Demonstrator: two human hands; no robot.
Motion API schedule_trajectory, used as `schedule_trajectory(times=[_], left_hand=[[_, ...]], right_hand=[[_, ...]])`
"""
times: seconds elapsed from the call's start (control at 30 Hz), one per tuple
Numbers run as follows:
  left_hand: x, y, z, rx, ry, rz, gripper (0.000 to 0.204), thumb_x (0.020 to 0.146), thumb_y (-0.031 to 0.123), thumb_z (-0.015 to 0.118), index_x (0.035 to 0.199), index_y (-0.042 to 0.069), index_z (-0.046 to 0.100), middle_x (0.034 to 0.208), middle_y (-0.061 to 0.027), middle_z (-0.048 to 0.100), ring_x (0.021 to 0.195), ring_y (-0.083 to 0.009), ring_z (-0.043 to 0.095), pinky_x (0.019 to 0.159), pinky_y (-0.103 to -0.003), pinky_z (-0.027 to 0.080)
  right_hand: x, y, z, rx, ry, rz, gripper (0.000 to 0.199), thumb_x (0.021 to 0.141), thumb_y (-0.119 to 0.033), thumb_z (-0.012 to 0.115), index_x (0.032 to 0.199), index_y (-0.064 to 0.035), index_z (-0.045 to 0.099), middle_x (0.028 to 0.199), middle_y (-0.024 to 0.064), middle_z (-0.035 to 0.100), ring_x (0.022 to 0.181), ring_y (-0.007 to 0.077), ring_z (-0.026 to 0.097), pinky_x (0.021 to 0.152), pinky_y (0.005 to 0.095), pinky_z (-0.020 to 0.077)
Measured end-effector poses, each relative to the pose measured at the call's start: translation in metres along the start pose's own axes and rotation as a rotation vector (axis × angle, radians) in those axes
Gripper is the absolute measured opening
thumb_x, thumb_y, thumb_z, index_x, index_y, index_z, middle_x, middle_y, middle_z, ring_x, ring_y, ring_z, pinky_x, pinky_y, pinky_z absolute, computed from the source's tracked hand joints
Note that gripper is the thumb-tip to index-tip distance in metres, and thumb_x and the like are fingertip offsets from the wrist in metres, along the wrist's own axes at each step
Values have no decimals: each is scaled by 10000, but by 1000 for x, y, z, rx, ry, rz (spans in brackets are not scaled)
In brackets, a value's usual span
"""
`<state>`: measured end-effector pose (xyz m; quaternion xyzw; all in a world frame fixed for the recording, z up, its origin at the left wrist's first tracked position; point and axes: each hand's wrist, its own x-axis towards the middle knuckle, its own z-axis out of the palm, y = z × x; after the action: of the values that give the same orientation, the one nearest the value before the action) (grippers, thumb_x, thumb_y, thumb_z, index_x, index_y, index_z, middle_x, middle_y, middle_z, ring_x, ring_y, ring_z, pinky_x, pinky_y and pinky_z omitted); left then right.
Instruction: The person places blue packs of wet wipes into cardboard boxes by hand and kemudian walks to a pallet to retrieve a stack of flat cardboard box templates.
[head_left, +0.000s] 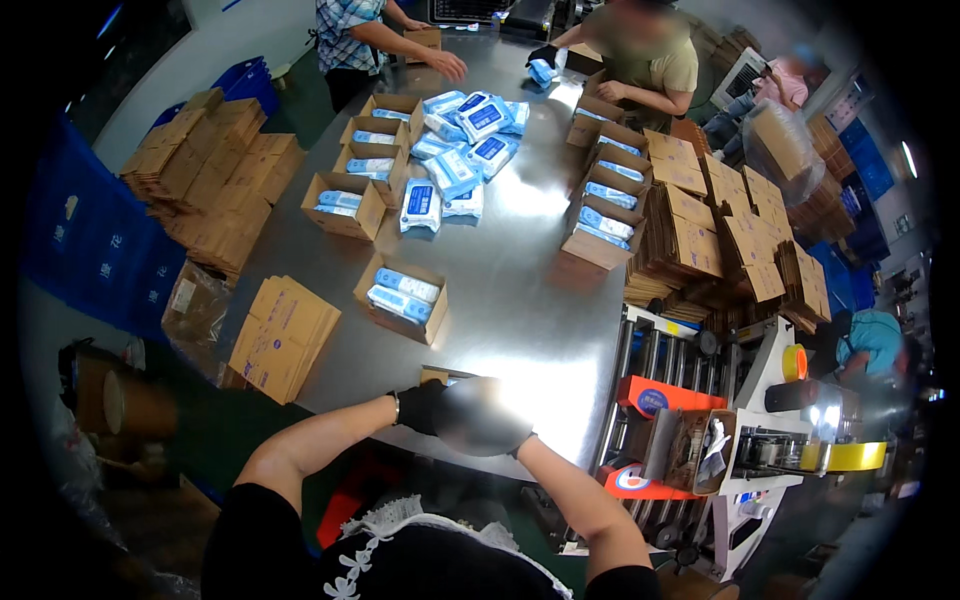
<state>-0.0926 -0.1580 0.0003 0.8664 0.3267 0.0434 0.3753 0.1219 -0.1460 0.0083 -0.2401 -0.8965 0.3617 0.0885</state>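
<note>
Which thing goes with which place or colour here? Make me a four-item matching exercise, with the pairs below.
Things
1. Heap of soft packs
2. Small flattened-carton stack
3. Lone open carton
4. Person's left hand

Places or colours
A. Gloved in black
B. Between two rows of open cartons
C. At the left edge of the metal table
D. Apart from both rows, nearer the person

Pairs: 1-B, 2-C, 3-D, 4-A

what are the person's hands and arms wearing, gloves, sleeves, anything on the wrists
The left hand wears a black glove, with a thin, light band at the wrist. The right hand is mostly blurred, with a dark edge at its wrist. The sleeves are short and black.
</note>
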Motion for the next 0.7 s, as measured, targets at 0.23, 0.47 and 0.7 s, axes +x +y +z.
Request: schedule_trajectory(times=[0.23, 0.47, 0.7], left_hand=[[-4, 11, 41, -302, 1046, -219, 677, 657, 185, 834, 1205, 47, 460, 1096, -138, 539, 998, -291, 572, 851, -398, 466], [38, -52, 96, -836, 902, -476, 883, 748, 180, 766, 1422, 12, 221, 1355, -117, 403, 1241, -235, 433, 1046, -351, 355], [83, 20, 102, -1173, 604, 41, 645, 889, 242, 606, 1398, -26, 314, 1408, -141, 414, 1319, -221, 379, 1080, -350, 310]], right_hand=[[21, 19, 19, 412, 137, 190, 247, 856, -254, 629, 997, -53, 599, 878, 66, 641, 796, 206, 638, 689, 318, 498], [70, -42, -29, -282, 866, 254, 440, 808, -307, 648, 1177, -76, 584, 1170, 127, 588, 1157, 285, 509, 1005, 432, 356], [-49, 9, 32, -219, 506, 444, 511, 853, -397, 590, 1262, -96, 530, 1358, 102, 471, 1276, 286, 403, 1096, 567, 185]])
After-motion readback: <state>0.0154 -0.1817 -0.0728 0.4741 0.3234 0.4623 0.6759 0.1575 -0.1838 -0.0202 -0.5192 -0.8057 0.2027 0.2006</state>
